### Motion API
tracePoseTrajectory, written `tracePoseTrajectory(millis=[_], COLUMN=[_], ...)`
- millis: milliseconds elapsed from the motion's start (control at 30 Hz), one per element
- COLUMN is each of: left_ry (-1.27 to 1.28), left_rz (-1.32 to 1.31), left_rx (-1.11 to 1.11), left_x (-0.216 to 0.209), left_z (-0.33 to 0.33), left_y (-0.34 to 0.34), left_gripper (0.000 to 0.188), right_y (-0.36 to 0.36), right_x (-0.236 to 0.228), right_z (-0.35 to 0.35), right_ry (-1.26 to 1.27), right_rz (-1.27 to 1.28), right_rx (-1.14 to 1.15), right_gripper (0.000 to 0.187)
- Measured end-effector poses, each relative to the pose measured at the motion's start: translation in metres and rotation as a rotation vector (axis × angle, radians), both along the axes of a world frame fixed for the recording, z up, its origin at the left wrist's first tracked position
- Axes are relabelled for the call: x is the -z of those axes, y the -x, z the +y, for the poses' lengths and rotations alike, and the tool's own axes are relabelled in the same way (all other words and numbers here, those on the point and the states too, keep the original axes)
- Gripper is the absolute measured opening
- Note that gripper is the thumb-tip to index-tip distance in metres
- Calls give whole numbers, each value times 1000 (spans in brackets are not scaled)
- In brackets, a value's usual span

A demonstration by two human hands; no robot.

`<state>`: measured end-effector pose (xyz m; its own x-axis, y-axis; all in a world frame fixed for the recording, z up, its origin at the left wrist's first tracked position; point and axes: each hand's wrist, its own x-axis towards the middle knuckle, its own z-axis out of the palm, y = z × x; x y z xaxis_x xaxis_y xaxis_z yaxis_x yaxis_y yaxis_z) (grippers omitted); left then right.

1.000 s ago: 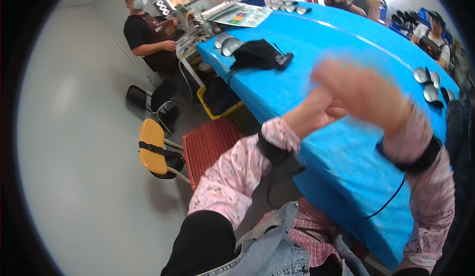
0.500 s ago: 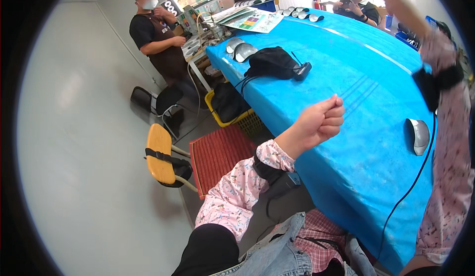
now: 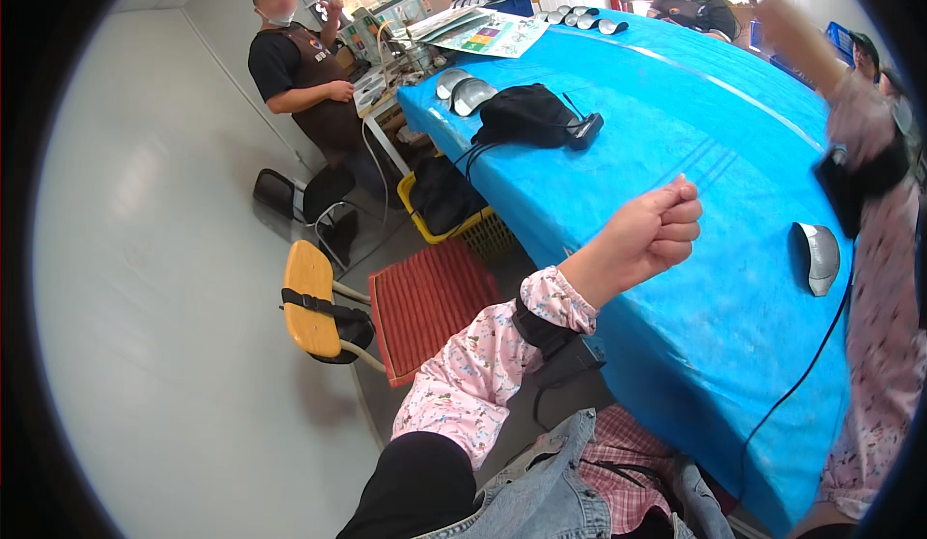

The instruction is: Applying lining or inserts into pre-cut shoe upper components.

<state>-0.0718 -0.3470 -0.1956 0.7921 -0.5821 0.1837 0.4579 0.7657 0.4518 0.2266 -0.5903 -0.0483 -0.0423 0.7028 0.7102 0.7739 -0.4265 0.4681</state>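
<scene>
**Curved silver piece (image 3: 822, 260) lies untouched**

It sits on the blue worktop (image 3: 719, 336), right of frame. It looks light, stiff and smooth, maybe slippery; its edges seem the best hold. Right of centre, the left hand (image 3: 642, 239) has its fingers curled tight. The right hand (image 3: 800, 39), upper right, is blurred; I can't tell its fingers' state.

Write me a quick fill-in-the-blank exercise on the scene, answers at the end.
The left hand is closed into a ____.
The blurred hand at upper right is the person's ____ one.
The cover on the table is coloured ____.
The basket on the floor beside the table is coloured ____.
Missing words: fist; right; blue; yellow.
</scene>
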Motion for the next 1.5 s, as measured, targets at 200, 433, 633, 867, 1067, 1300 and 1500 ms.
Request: tracePoseTrajectory(millis=[200,433,633,867,1067,1300,1500], left_ry=[-162,-224,-274,-271,-210,-379,-391], left_rz=[35,78,64,85,114,182,134], left_rx=[-54,-65,-101,-106,-17,-184,-87], left_x=[9,19,19,18,26,55,59], left_z=[0,-7,-12,-4,-23,-29,-117], left_y=[0,0,-1,5,-10,-18,-57], left_gripper=[24,24,24,24,23,21,29], right_y=[14,234,243,247,248,244,253], right_x=[-12,96,106,100,105,188,246], right_z=[-13,59,50,62,36,24,-57], right_ry=[116,252,273,185,155,-67,-443], right_rz=[454,1058,1070,1034,984,1465,1744], right_rx=[199,234,237,159,270,47,122], right_gripper=[46,52,50,47,43,26,43])
